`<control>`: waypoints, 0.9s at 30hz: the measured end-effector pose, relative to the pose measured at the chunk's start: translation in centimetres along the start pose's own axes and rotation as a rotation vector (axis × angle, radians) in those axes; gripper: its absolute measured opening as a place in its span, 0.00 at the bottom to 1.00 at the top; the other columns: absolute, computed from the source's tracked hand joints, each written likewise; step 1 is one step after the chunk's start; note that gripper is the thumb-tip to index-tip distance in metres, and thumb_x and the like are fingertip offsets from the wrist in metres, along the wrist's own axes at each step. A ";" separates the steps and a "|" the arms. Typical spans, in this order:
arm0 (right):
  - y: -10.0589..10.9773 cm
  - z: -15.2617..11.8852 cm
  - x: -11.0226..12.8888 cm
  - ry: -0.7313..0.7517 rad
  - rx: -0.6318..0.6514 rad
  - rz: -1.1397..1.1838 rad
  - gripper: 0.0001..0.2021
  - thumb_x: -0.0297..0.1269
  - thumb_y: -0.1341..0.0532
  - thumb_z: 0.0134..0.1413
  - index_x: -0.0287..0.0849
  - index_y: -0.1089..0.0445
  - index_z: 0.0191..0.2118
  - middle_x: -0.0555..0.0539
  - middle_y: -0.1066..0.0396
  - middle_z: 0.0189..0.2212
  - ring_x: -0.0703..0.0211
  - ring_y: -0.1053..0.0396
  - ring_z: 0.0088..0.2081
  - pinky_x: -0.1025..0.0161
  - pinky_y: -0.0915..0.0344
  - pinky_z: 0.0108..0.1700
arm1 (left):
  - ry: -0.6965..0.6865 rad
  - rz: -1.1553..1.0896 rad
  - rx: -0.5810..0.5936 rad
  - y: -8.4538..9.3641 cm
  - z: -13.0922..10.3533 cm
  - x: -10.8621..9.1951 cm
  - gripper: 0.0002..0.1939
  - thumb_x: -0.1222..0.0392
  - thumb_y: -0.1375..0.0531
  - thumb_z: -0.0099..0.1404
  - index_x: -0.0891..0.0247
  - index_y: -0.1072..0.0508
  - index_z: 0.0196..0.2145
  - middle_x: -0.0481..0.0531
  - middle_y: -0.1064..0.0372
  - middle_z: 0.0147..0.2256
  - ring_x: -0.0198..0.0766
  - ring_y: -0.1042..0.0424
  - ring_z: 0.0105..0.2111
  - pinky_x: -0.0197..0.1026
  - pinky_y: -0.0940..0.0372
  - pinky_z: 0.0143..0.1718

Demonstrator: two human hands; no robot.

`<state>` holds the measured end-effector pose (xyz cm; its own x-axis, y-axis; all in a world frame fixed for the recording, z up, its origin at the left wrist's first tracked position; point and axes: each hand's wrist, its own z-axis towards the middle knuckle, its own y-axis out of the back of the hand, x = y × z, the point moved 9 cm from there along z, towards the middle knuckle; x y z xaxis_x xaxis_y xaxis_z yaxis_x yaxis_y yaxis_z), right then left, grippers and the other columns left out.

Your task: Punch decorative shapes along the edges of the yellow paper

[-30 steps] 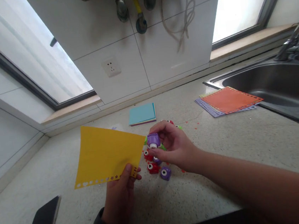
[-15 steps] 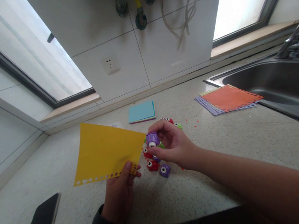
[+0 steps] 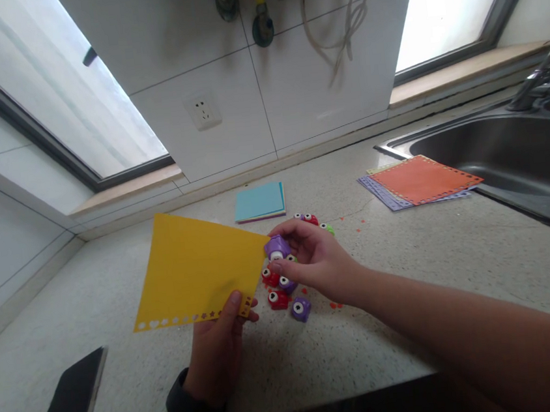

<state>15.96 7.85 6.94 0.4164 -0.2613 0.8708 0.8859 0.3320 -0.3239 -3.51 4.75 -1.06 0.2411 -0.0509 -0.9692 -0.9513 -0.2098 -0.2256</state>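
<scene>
A yellow sheet (image 3: 197, 266) is pinched by its lower right corner in my left hand (image 3: 224, 332); cut-out shapes run along its bottom edge and up the corner by my thumb. My right hand (image 3: 323, 263) grips a purple craft punch (image 3: 277, 247) between thumb and fingers, close to the sheet's right edge. Below and behind that hand lie several more punches, among them a red one (image 3: 278, 299) and a purple one (image 3: 301, 308). A green punch (image 3: 327, 228) shows partly past the right hand's knuckles.
Blue paper (image 3: 259, 202) tops a stack near the wall. An orange punched sheet (image 3: 422, 179) lies over purple ones beside the sink (image 3: 510, 155). A dark flat object (image 3: 67, 408) rests at the lower left. Small orange scraps dot the counter (image 3: 369, 353).
The purple punch has tilted slightly and sits a little further left and higher, near the sheet's edge. The view has shifted slightly. Both hands keep their holds.
</scene>
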 end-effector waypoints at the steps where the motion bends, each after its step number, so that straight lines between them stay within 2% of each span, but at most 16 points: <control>1: 0.1 0.0 -0.3 -0.021 -0.005 0.000 0.17 0.35 0.27 0.47 0.45 0.31 0.42 0.51 0.30 0.35 0.63 0.31 0.34 0.61 0.32 0.38 | 0.001 0.019 -0.007 0.0 0.0 -0.1 0.12 0.58 0.33 0.59 0.59 0.30 0.39 0.48 0.25 0.35 0.36 0.26 0.29 0.37 0.29 0.26; 4: 0.1 0.1 -1.2 -0.095 -0.007 0.002 0.18 0.37 0.27 0.46 0.44 0.29 0.43 0.50 0.28 0.35 0.61 0.29 0.35 0.60 0.30 0.39 | -0.002 0.074 -0.015 0.1 -0.2 -0.3 0.11 0.58 0.33 0.59 0.59 0.30 0.38 0.49 0.25 0.34 0.38 0.25 0.29 0.38 0.29 0.27; 10: -0.1 0.1 -2.4 -0.192 0.016 0.012 0.16 0.39 0.27 0.48 0.43 0.26 0.43 0.50 0.26 0.32 0.62 0.28 0.32 0.61 0.29 0.34 | -0.020 0.058 0.010 -0.1 0.0 -0.1 0.10 0.57 0.34 0.61 0.58 0.28 0.39 0.47 0.24 0.32 0.37 0.26 0.27 0.38 0.30 0.27; 13: -0.3 0.0 -2.6 -0.221 0.043 0.007 0.13 0.38 0.28 0.49 0.43 0.25 0.41 0.49 0.25 0.35 0.62 0.27 0.33 0.62 0.28 0.35 | -0.031 0.061 0.025 -0.2 0.0 0.0 0.09 0.57 0.34 0.62 0.58 0.27 0.39 0.46 0.24 0.30 0.36 0.28 0.25 0.37 0.31 0.26; 18: -0.9 -0.3 -3.3 -0.296 0.083 0.067 0.11 0.38 0.27 0.48 0.44 0.24 0.39 0.49 0.24 0.35 0.61 0.25 0.36 0.63 0.27 0.38 | -0.055 0.106 0.042 -0.4 -0.2 -0.5 0.08 0.56 0.34 0.62 0.59 0.26 0.38 0.47 0.24 0.31 0.37 0.26 0.27 0.37 0.31 0.26; 22: -0.9 -0.5 -4.0 -0.344 0.073 0.046 0.12 0.41 0.27 0.48 0.43 0.25 0.37 0.48 0.24 0.33 0.61 0.27 0.32 0.64 0.29 0.32 | -0.065 0.206 0.057 -0.5 -0.2 -0.6 0.08 0.54 0.36 0.64 0.61 0.26 0.33 0.47 0.25 0.26 0.35 0.29 0.22 0.37 0.32 0.24; 27: -0.9 -0.7 -4.5 -0.359 0.064 0.008 0.12 0.44 0.28 0.51 0.43 0.25 0.36 0.48 0.25 0.30 0.61 0.30 0.30 0.64 0.32 0.28 | -0.062 0.174 0.055 -0.5 0.0 -0.3 0.10 0.53 0.35 0.63 0.61 0.26 0.37 0.46 0.25 0.27 0.34 0.30 0.20 0.35 0.35 0.20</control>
<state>13.41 8.10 3.09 0.3152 0.0730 0.9462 0.8634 0.3919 -0.3178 -3.07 4.84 -0.62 0.0610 -0.0208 -0.9979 -0.9871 -0.1493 -0.0572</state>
